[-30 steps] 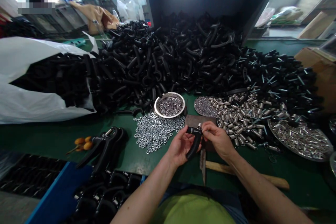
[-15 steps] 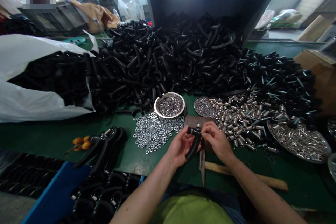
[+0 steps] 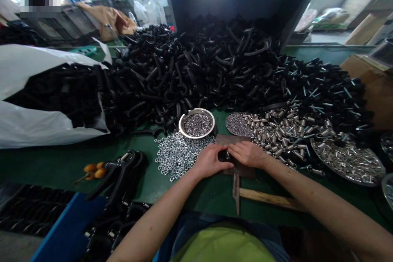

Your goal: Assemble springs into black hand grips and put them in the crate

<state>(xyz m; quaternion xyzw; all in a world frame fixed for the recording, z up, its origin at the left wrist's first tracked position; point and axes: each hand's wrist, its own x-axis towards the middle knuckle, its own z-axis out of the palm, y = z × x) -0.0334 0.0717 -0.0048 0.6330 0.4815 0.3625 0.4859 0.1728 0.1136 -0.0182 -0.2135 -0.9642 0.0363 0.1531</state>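
Note:
My left hand [image 3: 209, 161] and my right hand [image 3: 247, 154] are pressed down together on a black curved handle part [image 3: 224, 156], of which only a small piece shows between them. The part lies on a dark metal block [image 3: 226, 139] on the green table [image 3: 55, 159]. Both hands are closed over the part, knuckles up. A heap of small silver nuts [image 3: 178, 153] lies just left of my left hand. A round metal dish of small metal sleeves [image 3: 197, 123] stands behind it.
A huge heap of black handles [image 3: 196, 65] fills the back of the table, spilling from a white bag [image 3: 33, 123]. Coil springs [image 3: 282, 131] and a tray of metal pins [image 3: 346, 159] lie right. A hammer [image 3: 264, 197] lies near me. Assembled grippers [image 3: 123, 172] lie left above a blue bin [image 3: 70, 229].
Both hands have gone down from holding the handle up in the air to pressing it flat onto the metal block; the part is now mostly hidden under them.

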